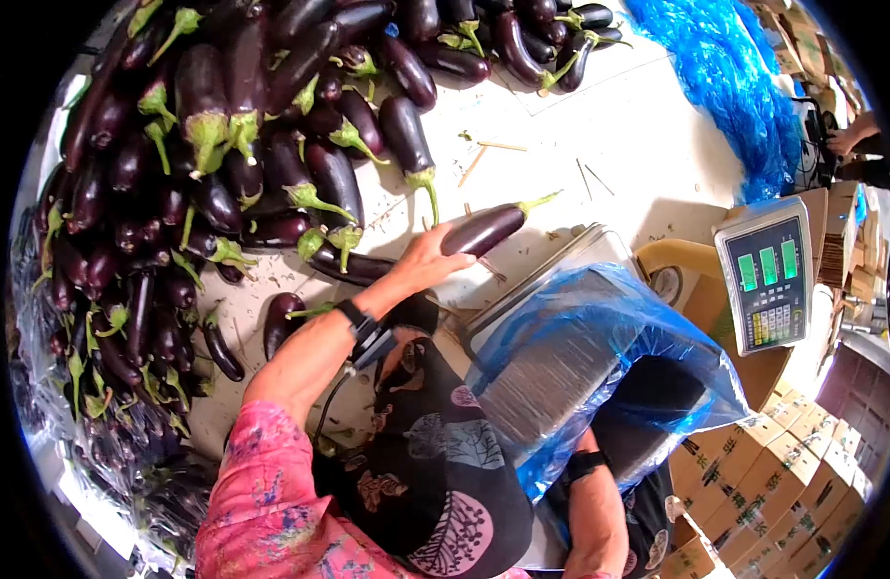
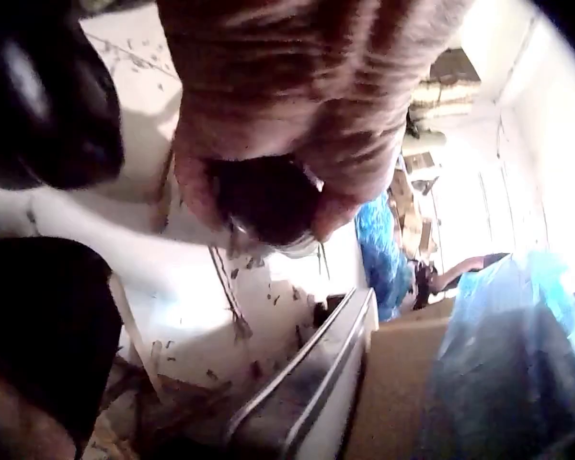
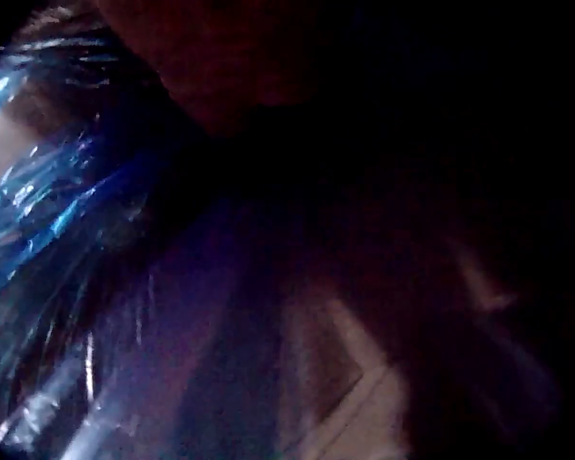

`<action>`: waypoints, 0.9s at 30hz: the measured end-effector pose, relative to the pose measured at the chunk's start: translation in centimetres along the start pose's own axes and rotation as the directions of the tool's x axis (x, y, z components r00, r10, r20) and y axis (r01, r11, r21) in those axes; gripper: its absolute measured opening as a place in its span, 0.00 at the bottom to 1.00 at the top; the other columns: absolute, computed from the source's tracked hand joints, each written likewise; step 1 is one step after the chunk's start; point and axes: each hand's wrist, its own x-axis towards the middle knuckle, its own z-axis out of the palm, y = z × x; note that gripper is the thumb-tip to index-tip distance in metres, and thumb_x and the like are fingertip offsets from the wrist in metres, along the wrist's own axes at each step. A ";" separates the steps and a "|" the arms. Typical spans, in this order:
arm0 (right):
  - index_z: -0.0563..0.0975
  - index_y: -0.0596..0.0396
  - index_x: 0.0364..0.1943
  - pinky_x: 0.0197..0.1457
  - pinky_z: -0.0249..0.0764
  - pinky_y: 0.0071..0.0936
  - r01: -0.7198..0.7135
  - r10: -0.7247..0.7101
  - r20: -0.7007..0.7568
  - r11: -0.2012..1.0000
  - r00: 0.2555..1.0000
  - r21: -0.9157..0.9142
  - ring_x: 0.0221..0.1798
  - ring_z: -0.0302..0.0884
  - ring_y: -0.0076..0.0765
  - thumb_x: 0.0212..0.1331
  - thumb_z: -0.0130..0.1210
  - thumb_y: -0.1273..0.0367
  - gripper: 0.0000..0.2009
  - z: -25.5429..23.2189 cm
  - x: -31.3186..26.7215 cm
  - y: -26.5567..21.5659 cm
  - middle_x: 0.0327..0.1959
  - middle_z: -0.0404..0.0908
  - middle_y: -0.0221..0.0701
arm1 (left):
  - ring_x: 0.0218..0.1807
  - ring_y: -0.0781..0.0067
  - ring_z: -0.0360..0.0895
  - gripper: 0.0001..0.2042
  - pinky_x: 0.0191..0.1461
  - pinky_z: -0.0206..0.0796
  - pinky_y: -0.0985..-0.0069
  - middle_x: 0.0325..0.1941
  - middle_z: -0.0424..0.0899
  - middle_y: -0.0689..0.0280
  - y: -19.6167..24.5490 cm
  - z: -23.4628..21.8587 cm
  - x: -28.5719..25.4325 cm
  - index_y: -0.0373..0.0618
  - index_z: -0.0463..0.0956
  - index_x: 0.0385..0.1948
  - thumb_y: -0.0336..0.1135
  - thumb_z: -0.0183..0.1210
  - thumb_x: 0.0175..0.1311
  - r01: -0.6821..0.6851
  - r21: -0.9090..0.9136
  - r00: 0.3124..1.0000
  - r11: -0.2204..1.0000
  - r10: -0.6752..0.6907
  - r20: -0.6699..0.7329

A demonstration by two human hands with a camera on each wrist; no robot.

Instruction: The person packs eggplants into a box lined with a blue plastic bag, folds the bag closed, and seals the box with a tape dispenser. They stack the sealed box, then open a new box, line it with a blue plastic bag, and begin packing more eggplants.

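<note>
My left hand [image 1: 427, 262] grips a dark purple eggplant [image 1: 491, 230], its green stem pointing away to the right, above the pale surface beside the metal scale platform [image 1: 532, 285]. In the left wrist view, thumb and fingers curl round the eggplant's end [image 2: 268, 201]. A blue clear plastic bag [image 1: 599, 299] spreads over the platform, its mouth gaping toward the lower right. My right forearm reaches up to the bag, and the hand is hidden beneath the film in the head view. Only a dim part of the right hand [image 3: 230, 67] shows in the dark right wrist view.
A large heap of eggplants [image 1: 242, 77] fills the left and back. The scale's lit display [image 1: 763, 275] stands at the right. Crumpled blue plastic [image 1: 720, 77] lies at the back right. Stacked cartons [image 1: 763, 482] stand at lower right. Another person's hand [image 1: 850, 135] shows far right.
</note>
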 end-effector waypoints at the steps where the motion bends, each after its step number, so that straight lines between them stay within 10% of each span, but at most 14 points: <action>1: 0.75 0.56 0.57 0.70 0.66 0.32 0.011 -0.011 0.011 1.000 1.000 -0.001 0.64 0.72 0.43 0.67 0.51 0.69 0.16 0.0 0.3 -0.4 0.60 0.76 0.43 | 0.44 0.62 0.83 0.27 0.47 0.77 0.65 0.49 0.82 0.55 0.7 -1.1 -1.8 0.40 0.72 0.56 0.45 0.66 0.59 0.052 -0.192 0.998 0.980 -0.044 0.043; 5: 0.76 0.56 0.57 0.70 0.66 0.32 0.063 -0.063 0.053 0.998 0.997 0.003 0.64 0.72 0.43 0.66 0.51 0.70 0.16 0.7 1.0 -1.5 0.60 0.76 0.44 | 0.43 0.69 0.83 0.29 0.42 0.77 0.73 0.50 0.82 0.55 2.9 -3.6 -7.9 0.42 0.67 0.63 0.46 0.62 0.65 0.229 -0.766 0.966 0.601 -0.045 0.253; 10: 0.76 0.56 0.56 0.69 0.67 0.33 0.197 -0.175 0.175 0.974 0.969 -0.113 0.63 0.72 0.43 0.66 0.52 0.70 0.16 3.3 1.2 -5.5 0.59 0.76 0.44 | 0.51 0.54 0.81 0.36 0.43 0.77 0.73 0.60 0.76 0.49 7.1 -6.5 -13.0 0.45 0.64 0.69 0.38 0.67 0.55 0.095 -0.848 0.971 0.522 0.141 0.195; 11: 0.78 0.57 0.50 0.60 0.72 0.37 0.314 -0.205 0.255 0.784 0.945 -0.536 0.56 0.77 0.47 0.62 0.54 0.68 0.14 3.7 0.5 -7.4 0.52 0.79 0.45 | 0.55 0.53 0.80 0.39 0.50 0.77 0.71 0.63 0.75 0.50 7.8 -7.4 -13.6 0.47 0.64 0.69 0.33 0.67 0.50 0.052 -0.824 0.974 0.564 0.154 0.166; 12: 0.80 0.58 0.45 0.52 0.77 0.42 0.380 -0.232 0.333 0.198 0.914 -0.904 0.48 0.81 0.51 0.58 0.57 0.66 0.13 4.0 -0.1 -9.2 0.44 0.82 0.46 | 0.60 0.52 0.78 0.42 0.57 0.76 0.68 0.65 0.74 0.52 8.7 -7.9 -14.0 0.49 0.64 0.70 0.28 0.66 0.44 0.011 -0.800 0.974 0.600 0.173 0.143; 13: 0.82 0.59 0.39 0.43 0.82 0.46 0.337 -0.258 0.408 -0.278 0.876 -0.899 0.41 0.85 0.55 0.55 0.60 0.64 0.13 4.3 -0.7 -11.0 0.37 0.85 0.47 | 0.65 0.53 0.75 0.44 0.66 0.69 0.65 0.68 0.73 0.54 10.3 -8.1 -14.0 0.48 0.64 0.70 0.24 0.65 0.41 -0.055 -0.756 0.939 0.652 0.291 0.182; 14: 0.82 0.57 0.37 0.45 0.82 0.47 0.224 -0.178 0.296 -0.338 0.938 -0.914 0.40 0.85 0.56 0.57 0.59 0.63 0.12 6.3 -3.9 -14.4 0.35 0.86 0.46 | 0.69 0.54 0.71 0.46 0.74 0.62 0.61 0.70 0.71 0.56 12.1 -8.5 -13.7 0.47 0.63 0.71 0.20 0.63 0.38 -0.138 -0.713 0.889 0.687 0.404 0.216; 15: 0.82 0.56 0.35 0.44 0.82 0.45 0.270 -0.280 0.336 -0.249 0.899 -0.930 0.38 0.85 0.59 0.60 0.60 0.61 0.12 6.8 -7.2 -16.8 0.34 0.86 0.46 | 0.70 0.58 0.71 0.45 0.77 0.57 0.64 0.71 0.71 0.56 13.6 -9.0 -13.4 0.47 0.66 0.69 0.19 0.64 0.36 -0.117 -0.668 0.852 0.735 0.420 0.313; 17: 0.82 0.57 0.49 0.46 0.81 0.35 0.474 -0.267 0.397 0.371 0.878 -0.799 0.41 0.86 0.41 0.68 0.56 0.58 0.17 5.9 -12.1 -21.1 0.40 0.87 0.43 | 0.67 0.60 0.73 0.41 0.73 0.62 0.66 0.65 0.77 0.58 19.3 -8.7 -13.3 0.46 0.70 0.66 0.22 0.67 0.38 -0.227 -0.374 0.772 0.899 0.400 0.494; 18: 0.79 0.57 0.56 0.50 0.79 0.31 0.354 -0.211 0.286 0.642 0.934 -0.680 0.46 0.84 0.34 0.73 0.51 0.56 0.20 7.7 -15.7 -22.9 0.48 0.86 0.38 | 0.65 0.61 0.75 0.39 0.71 0.65 0.66 0.62 0.79 0.59 21.4 -8.0 -12.9 0.46 0.72 0.65 0.24 0.68 0.40 -0.317 -0.204 0.737 0.926 0.376 0.562; 22: 0.67 0.63 0.67 0.53 0.77 0.27 0.501 -0.335 0.473 0.817 0.815 -0.285 0.50 0.80 0.32 0.66 0.55 0.48 0.35 9.0 -19.2 -21.1 0.56 0.78 0.40 | 0.67 0.56 0.72 0.32 0.72 0.62 0.63 0.63 0.76 0.53 25.5 -0.6 -10.7 0.42 0.72 0.62 0.28 0.70 0.51 -0.775 -0.286 0.231 0.564 0.674 0.702; 26: 0.66 0.61 0.65 0.52 0.74 0.26 0.286 -0.185 0.349 0.921 0.919 -0.264 0.46 0.79 0.29 0.61 0.60 0.52 0.34 11.3 -21.2 -19.4 0.47 0.78 0.33 | 0.67 0.58 0.70 0.31 0.70 0.64 0.62 0.63 0.74 0.54 23.6 2.1 -10.4 0.43 0.71 0.65 0.28 0.67 0.56 -0.827 -0.157 0.358 0.541 0.719 0.596; 27: 0.66 0.60 0.65 0.51 0.74 0.25 0.272 -0.197 0.271 0.921 0.942 -0.280 0.46 0.79 0.29 0.62 0.59 0.53 0.33 11.0 -21.1 -18.9 0.47 0.78 0.33 | 0.65 0.61 0.72 0.29 0.67 0.69 0.64 0.63 0.74 0.56 23.1 0.9 -10.4 0.43 0.72 0.64 0.30 0.67 0.57 -0.611 -0.103 0.606 0.785 0.547 0.577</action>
